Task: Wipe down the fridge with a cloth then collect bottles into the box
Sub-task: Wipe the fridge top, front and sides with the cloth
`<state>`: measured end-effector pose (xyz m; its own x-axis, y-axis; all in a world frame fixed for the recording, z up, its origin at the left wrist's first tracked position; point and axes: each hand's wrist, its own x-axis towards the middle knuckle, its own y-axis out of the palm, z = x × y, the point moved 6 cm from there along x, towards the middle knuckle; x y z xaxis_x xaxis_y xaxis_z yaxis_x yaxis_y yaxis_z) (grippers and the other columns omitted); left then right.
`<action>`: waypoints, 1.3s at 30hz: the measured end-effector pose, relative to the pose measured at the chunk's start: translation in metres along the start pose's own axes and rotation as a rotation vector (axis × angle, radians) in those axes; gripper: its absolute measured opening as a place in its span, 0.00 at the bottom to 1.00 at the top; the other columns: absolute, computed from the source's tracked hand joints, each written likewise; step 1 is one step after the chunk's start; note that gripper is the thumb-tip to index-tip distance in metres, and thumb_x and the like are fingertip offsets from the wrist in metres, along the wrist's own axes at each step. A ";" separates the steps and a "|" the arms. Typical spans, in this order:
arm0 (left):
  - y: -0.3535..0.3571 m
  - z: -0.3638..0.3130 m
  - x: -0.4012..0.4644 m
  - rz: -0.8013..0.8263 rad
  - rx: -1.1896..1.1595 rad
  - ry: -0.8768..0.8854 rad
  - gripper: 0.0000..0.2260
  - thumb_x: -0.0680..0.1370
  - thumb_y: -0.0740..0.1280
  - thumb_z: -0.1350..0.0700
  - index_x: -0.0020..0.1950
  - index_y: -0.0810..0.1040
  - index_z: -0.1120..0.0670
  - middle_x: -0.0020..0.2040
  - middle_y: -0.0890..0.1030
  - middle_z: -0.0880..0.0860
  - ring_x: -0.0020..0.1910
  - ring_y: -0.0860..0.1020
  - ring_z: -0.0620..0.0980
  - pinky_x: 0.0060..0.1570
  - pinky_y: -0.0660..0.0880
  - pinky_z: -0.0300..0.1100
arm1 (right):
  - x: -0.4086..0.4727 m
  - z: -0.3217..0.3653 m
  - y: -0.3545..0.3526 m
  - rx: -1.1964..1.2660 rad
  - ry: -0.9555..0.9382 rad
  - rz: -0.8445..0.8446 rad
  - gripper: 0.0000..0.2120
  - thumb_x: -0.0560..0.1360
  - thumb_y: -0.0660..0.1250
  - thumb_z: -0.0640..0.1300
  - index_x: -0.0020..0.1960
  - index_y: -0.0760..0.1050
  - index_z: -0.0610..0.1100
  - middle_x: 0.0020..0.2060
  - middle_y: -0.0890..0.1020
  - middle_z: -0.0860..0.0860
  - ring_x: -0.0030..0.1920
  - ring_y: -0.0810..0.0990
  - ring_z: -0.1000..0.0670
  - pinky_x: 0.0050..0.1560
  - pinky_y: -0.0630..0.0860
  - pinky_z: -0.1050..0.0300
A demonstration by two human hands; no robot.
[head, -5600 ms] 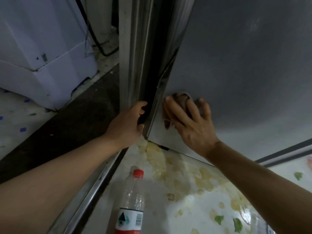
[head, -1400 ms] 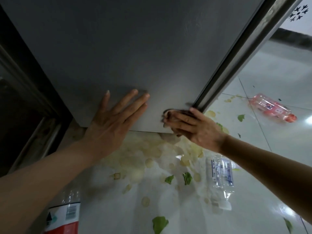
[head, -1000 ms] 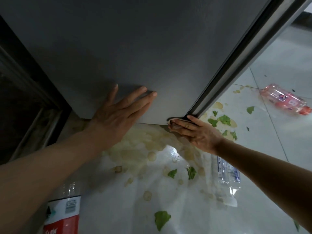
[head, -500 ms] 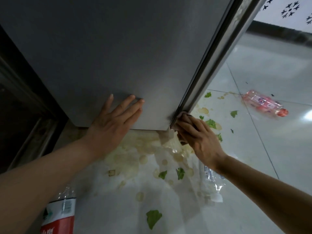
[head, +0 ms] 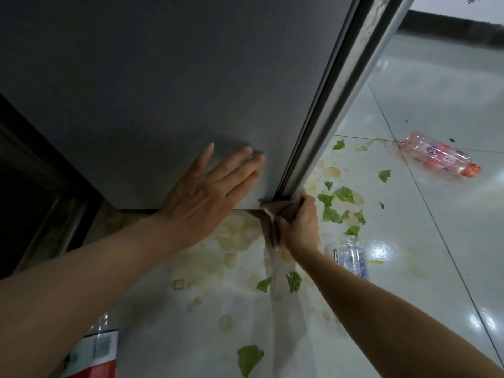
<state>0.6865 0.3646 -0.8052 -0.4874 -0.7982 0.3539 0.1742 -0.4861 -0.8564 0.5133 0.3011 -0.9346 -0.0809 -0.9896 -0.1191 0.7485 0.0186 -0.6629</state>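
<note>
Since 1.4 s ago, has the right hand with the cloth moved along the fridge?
Yes. The right hand slid the cloth rightward off the fridge side panel onto its bottom corner edge.

Matt grey fridge (head: 163, 77), glossy tiled floor (head: 436, 241)

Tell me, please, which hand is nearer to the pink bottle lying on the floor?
Right. The right hand grips the cloth at the fridge corner, towards the pink bottle; the left hand lies flat on the fridge, farther away.
</note>
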 end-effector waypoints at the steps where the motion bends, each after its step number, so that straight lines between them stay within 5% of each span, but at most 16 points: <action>1: 0.001 0.001 0.002 0.004 0.010 0.008 0.26 0.73 0.47 0.64 0.70 0.67 0.58 0.74 0.64 0.55 0.73 0.58 0.54 0.66 0.51 0.60 | 0.005 0.000 0.006 -0.008 0.003 0.003 0.29 0.69 0.69 0.36 0.66 0.62 0.45 0.60 0.74 0.45 0.56 0.76 0.45 0.57 0.76 0.45; 7: 0.008 0.010 0.002 0.062 0.078 0.058 0.27 0.73 0.46 0.66 0.73 0.59 0.56 0.76 0.53 0.52 0.74 0.54 0.52 0.66 0.48 0.62 | 0.018 -0.002 0.013 -0.009 -0.003 -0.032 0.20 0.69 0.73 0.44 0.53 0.64 0.46 0.44 0.78 0.49 0.43 0.79 0.46 0.43 0.80 0.45; 12: -0.004 0.010 0.005 0.067 0.040 0.049 0.27 0.73 0.46 0.65 0.70 0.67 0.58 0.74 0.65 0.54 0.72 0.60 0.52 0.68 0.48 0.60 | 0.013 0.019 -0.016 -0.032 -0.083 -0.141 0.19 0.66 0.75 0.48 0.47 0.67 0.45 0.38 0.76 0.50 0.37 0.74 0.50 0.34 0.75 0.54; 16: -0.026 0.014 0.014 0.010 0.058 0.026 0.29 0.76 0.38 0.67 0.69 0.70 0.59 0.73 0.67 0.56 0.71 0.65 0.55 0.66 0.52 0.60 | 0.008 0.048 -0.044 0.065 -0.105 -0.187 0.21 0.64 0.77 0.51 0.47 0.69 0.46 0.37 0.75 0.55 0.39 0.77 0.51 0.38 0.79 0.53; 23: -0.070 0.026 0.037 0.054 0.134 -0.026 0.25 0.74 0.46 0.62 0.69 0.68 0.58 0.74 0.64 0.56 0.73 0.62 0.55 0.66 0.52 0.63 | -0.004 0.121 -0.111 0.119 -0.246 -0.317 0.18 0.64 0.76 0.48 0.46 0.70 0.43 0.34 0.74 0.55 0.37 0.75 0.52 0.39 0.79 0.50; 27: -0.101 0.029 0.049 0.284 0.097 -0.019 0.28 0.77 0.47 0.65 0.77 0.44 0.57 0.78 0.39 0.55 0.77 0.43 0.53 0.70 0.40 0.62 | -0.011 0.160 -0.146 0.148 -0.298 -0.357 0.17 0.65 0.76 0.46 0.47 0.71 0.44 0.37 0.76 0.52 0.41 0.78 0.48 0.42 0.79 0.48; 29: -0.115 0.033 0.056 0.352 0.066 -0.045 0.31 0.78 0.53 0.64 0.77 0.40 0.56 0.77 0.36 0.53 0.77 0.41 0.52 0.71 0.38 0.60 | -0.014 0.178 -0.163 0.165 -0.327 -0.374 0.17 0.65 0.75 0.46 0.48 0.71 0.44 0.37 0.76 0.53 0.41 0.78 0.49 0.42 0.79 0.50; 32: -0.142 0.045 0.063 0.230 -0.001 -0.090 0.36 0.73 0.63 0.65 0.77 0.50 0.57 0.78 0.46 0.56 0.76 0.52 0.53 0.72 0.47 0.58 | -0.020 0.206 -0.186 0.187 -0.375 -0.401 0.18 0.65 0.76 0.46 0.49 0.71 0.44 0.39 0.77 0.51 0.41 0.78 0.51 0.41 0.79 0.55; 35: -0.171 0.059 0.070 0.042 -0.001 -0.112 0.39 0.51 0.77 0.66 0.63 0.75 0.59 0.66 0.74 0.59 0.61 0.77 0.56 0.57 0.72 0.59 | -0.026 0.233 -0.210 0.213 -0.400 -0.419 0.18 0.65 0.76 0.46 0.49 0.71 0.43 0.39 0.77 0.52 0.40 0.77 0.52 0.39 0.76 0.60; 39: -0.222 0.081 0.090 -0.121 -0.072 -0.160 0.32 0.55 0.74 0.66 0.60 0.77 0.58 0.65 0.75 0.60 0.62 0.73 0.57 0.56 0.72 0.62 | -0.033 0.269 -0.246 0.248 -0.427 -0.504 0.16 0.65 0.75 0.45 0.46 0.71 0.42 0.34 0.74 0.54 0.37 0.74 0.52 0.33 0.68 0.66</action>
<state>0.6728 0.3719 -0.5527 -0.3584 -0.7844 0.5063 0.0585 -0.5601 -0.8264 0.5088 0.2912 -0.5682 -0.2303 -0.8395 0.4922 0.8198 -0.4399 -0.3666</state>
